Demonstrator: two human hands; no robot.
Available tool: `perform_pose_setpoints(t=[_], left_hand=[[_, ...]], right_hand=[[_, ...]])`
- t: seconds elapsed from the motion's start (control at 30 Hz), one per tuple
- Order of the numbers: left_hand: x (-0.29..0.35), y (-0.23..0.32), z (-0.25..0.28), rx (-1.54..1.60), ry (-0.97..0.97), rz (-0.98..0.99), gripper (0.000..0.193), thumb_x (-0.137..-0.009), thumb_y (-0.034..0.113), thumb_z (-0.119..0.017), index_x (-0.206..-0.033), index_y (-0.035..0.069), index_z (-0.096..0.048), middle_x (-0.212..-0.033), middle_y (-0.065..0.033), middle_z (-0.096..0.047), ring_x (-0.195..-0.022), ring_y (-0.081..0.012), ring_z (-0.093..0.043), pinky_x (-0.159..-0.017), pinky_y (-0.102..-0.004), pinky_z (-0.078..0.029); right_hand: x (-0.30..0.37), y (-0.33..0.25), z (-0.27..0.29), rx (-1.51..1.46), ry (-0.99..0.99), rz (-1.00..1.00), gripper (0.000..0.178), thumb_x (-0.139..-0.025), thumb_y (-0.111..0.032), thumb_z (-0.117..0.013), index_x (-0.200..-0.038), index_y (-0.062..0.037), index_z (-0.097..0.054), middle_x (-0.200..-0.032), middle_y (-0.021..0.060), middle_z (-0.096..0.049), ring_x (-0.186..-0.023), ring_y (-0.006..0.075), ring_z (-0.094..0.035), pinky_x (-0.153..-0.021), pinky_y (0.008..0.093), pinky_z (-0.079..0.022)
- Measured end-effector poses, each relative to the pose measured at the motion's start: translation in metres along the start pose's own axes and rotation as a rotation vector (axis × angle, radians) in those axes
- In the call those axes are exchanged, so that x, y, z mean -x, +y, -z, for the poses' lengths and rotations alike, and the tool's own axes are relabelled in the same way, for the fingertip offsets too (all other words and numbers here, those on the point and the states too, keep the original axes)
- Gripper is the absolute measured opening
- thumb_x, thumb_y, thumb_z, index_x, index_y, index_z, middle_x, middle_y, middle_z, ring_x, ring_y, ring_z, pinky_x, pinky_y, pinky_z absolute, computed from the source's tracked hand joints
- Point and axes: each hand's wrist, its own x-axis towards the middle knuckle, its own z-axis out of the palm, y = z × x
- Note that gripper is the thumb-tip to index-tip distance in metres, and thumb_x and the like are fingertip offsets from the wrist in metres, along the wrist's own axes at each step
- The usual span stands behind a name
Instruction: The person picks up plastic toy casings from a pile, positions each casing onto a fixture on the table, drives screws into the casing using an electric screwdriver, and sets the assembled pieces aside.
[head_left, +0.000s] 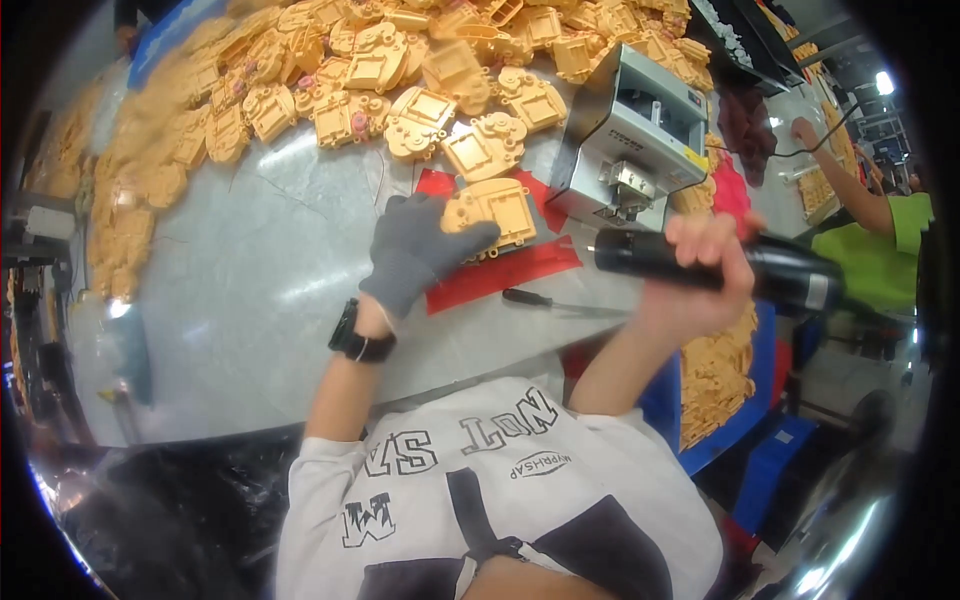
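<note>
My left hand [415,245], in a grey glove, grips the left side of a yellow plastic housing [512,212], its thumb across the lower edge. The housing lies flat on a dark pad bordered by strips of red tape [505,275]. To the right, my bare right hand [712,265] is closed round a black electric screwdriver [640,252], held sideways above the table with its narrow tip toward the housing. A small screwdriver [527,298] with a black handle lies on the table just below the tape.
A grey screw feeder [640,135] stands right of the housing. Heaps of yellow housings [375,55] cover the table's far side and left [140,190]. At lower right, a blue bin [745,425] holds more yellow parts. Another person in a green sleeve [910,220] works at far right.
</note>
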Motion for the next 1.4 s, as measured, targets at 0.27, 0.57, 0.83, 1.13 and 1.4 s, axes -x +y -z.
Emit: perform_pose_setpoints(t=[0.27,0.57,0.83,1.13,1.4], left_hand=[[0.039,0.020,0.021,0.687,0.427,-0.631,0.038,-0.063,-0.008,-0.070,-0.090,0.007,-0.047,-0.104,-0.0108,-0.052,-0.093,-0.0173,-0.052,-0.085,-0.0275,-0.041],[0.081,-0.007,0.039,0.720,0.496,-0.639,0.041,-0.063,-0.006,-0.070,-0.096,0.008,-0.049,-0.105,-0.0116,-0.055,-0.095,-0.0219,-0.055,-0.082,-0.0292,-0.044],[0.347,-0.140,0.048,1.338,1.154,0.295,0.043,-0.091,0.018,-0.048,-0.127,-0.003,-0.038,-0.122,-0.0179,-0.047,-0.107,-0.0284,-0.049,-0.097,-0.0370,-0.039],[0.129,-0.054,0.065,0.316,1.136,-0.052,0.043,-0.094,0.022,-0.041,-0.131,-0.001,-0.036,-0.133,-0.0186,-0.039,-0.116,-0.0248,-0.047,-0.099,-0.0324,-0.039],[-0.102,0.068,-0.020,-0.464,0.133,-0.440,0.046,-0.067,0.026,-0.060,-0.108,0.006,-0.054,-0.098,-0.0206,-0.057,-0.095,-0.0351,-0.054,-0.079,-0.0400,-0.045]], right_hand=[[0.017,-0.016,0.007,-0.046,-0.137,0.030,0.039,-0.079,-0.013,-0.045,-0.117,-0.0055,-0.042,-0.065,0.0027,-0.042,-0.056,0.0146,-0.042,-0.059,0.0320,-0.036],[0.030,0.005,-0.003,0.020,-0.180,-0.042,0.040,-0.079,-0.012,-0.045,-0.118,-0.0047,-0.041,-0.064,0.0036,-0.042,-0.054,0.0146,-0.042,-0.060,0.0320,-0.036],[0.027,0.013,0.008,0.077,-0.055,-0.074,0.033,-0.080,-0.011,-0.046,-0.113,-0.0065,-0.050,-0.066,0.0008,-0.038,-0.058,0.0128,-0.039,-0.061,0.0293,-0.034],[0.032,0.017,0.013,-0.014,-0.060,-0.129,0.042,-0.076,-0.009,-0.048,-0.117,-0.0041,-0.042,-0.063,0.0043,-0.042,-0.053,0.0159,-0.042,-0.058,0.0333,-0.038],[0.038,-0.012,0.019,0.101,-0.053,-0.057,0.042,-0.077,-0.009,-0.049,-0.118,-0.0044,-0.040,-0.063,0.0045,-0.041,-0.052,0.0156,-0.042,-0.058,0.0323,-0.038]])
